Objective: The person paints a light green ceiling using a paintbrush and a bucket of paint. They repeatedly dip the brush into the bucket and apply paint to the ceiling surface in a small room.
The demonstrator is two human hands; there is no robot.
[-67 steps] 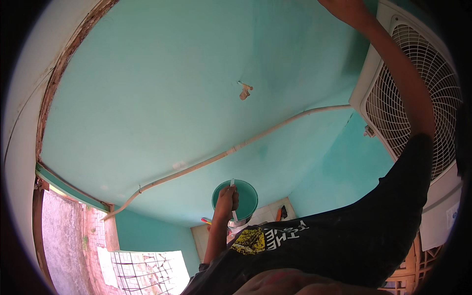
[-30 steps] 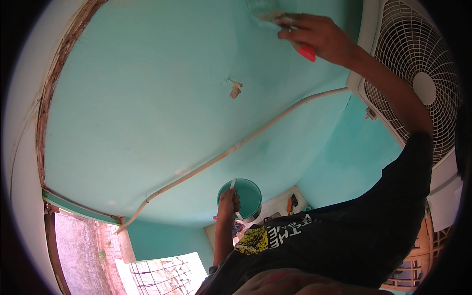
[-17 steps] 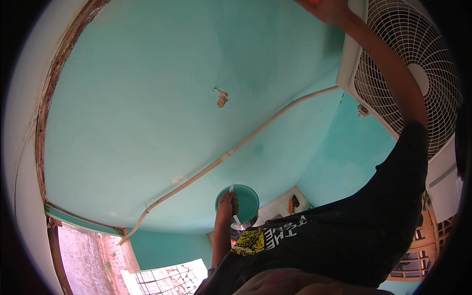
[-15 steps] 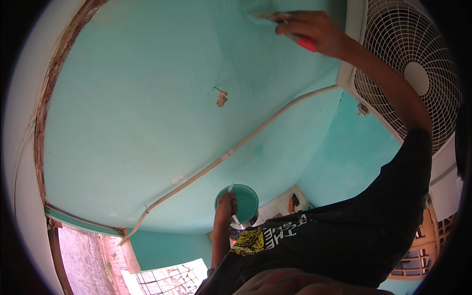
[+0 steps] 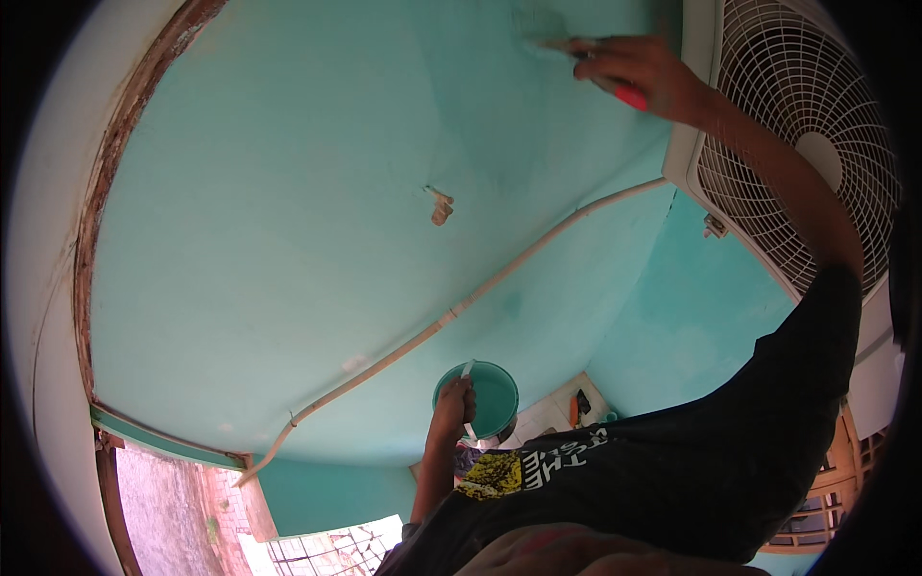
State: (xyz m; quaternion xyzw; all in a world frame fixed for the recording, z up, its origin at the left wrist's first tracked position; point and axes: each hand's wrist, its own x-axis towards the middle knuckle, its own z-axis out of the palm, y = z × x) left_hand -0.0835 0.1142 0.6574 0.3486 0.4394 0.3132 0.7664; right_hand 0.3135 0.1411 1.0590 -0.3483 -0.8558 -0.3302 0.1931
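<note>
High on the turquoise wall [image 5: 288,211], my right hand [image 5: 653,77] is closed around a paintbrush [image 5: 629,96] with a red handle end. Its bristle end, blurred, is against the wall in a patch of darker, wet-looking paint [image 5: 543,34]. Low in the middle, my left hand [image 5: 455,403] grips the pale handle [image 5: 468,370] of a bucket [image 5: 517,396]. Turquoise paint [image 5: 494,398] shows inside it. My left forearm hides part of the bucket's near side.
A large fan unit [image 5: 807,144] stands close beside my right arm. One pale pipe [image 5: 451,315] runs slantwise across the wall, below a small wall fitting [image 5: 441,206]. An orange-and-black tool [image 5: 579,408] lies on the tiled floor [image 5: 552,411]. Rough wooden trim [image 5: 91,250] edges the left.
My right hand and the brush have shifted right and slightly down in the picture. The whole view has shifted a little the same way. Both hands keep their hold.
</note>
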